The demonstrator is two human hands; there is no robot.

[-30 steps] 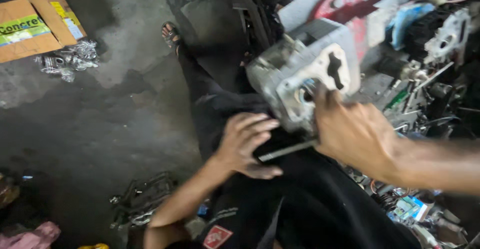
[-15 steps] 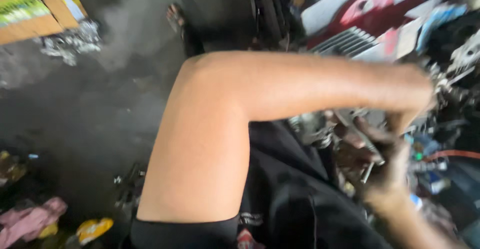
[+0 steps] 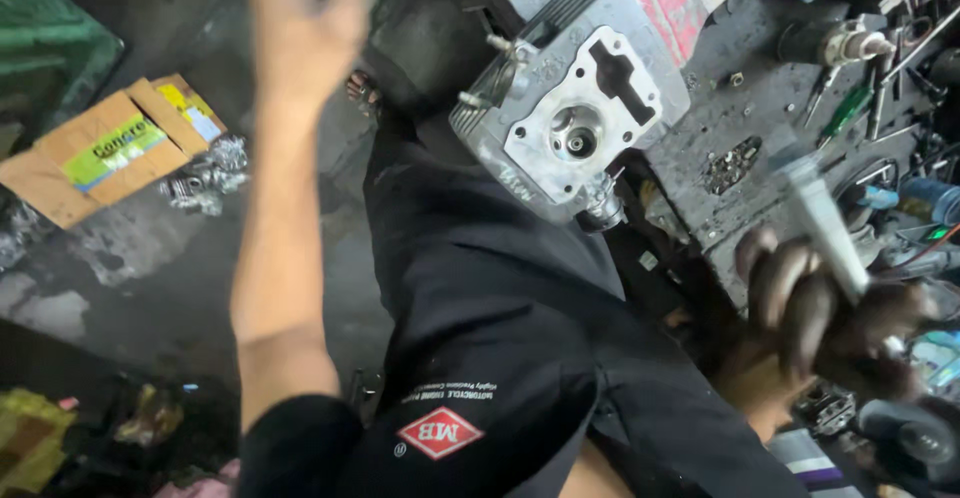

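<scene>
Left hand point(image 3: 305, 28) is raised at upper left of the frame, fingers spread wide & blurred, holding nothing; forearm runs down to a black sleeve at bottom left. Right hand point(image 3: 815, 323) sits at lower right, dark w/ grease, fingers curled tight round a pale grey rod-like tool point(image 3: 822, 220) that sticks up & left out of the fist; tool is blurred, so its tip can't be made out.

Silver cast-aluminium cylinder head w/ cooling fins point(image 3: 570, 108) lies at upper centre, machined face w/ round bore & slotted opening turned to the camera. It rests at the top end of the black trouser leg point(image 3: 480, 298), which runs diagonally down the middle of the frame. Neither hand touches it; right hand is nearer, below & right of it, left hand well apart.

Right of the head: grey grimy work surface point(image 3: 730, 68) w/ scattered small metal bits. A green-handled screwdriver point(image 3: 845, 113) lies at upper right. At left, a flattened brown cardboard box point(image 3: 100, 153) on the concrete floor point(image 3: 150, 268).
</scene>
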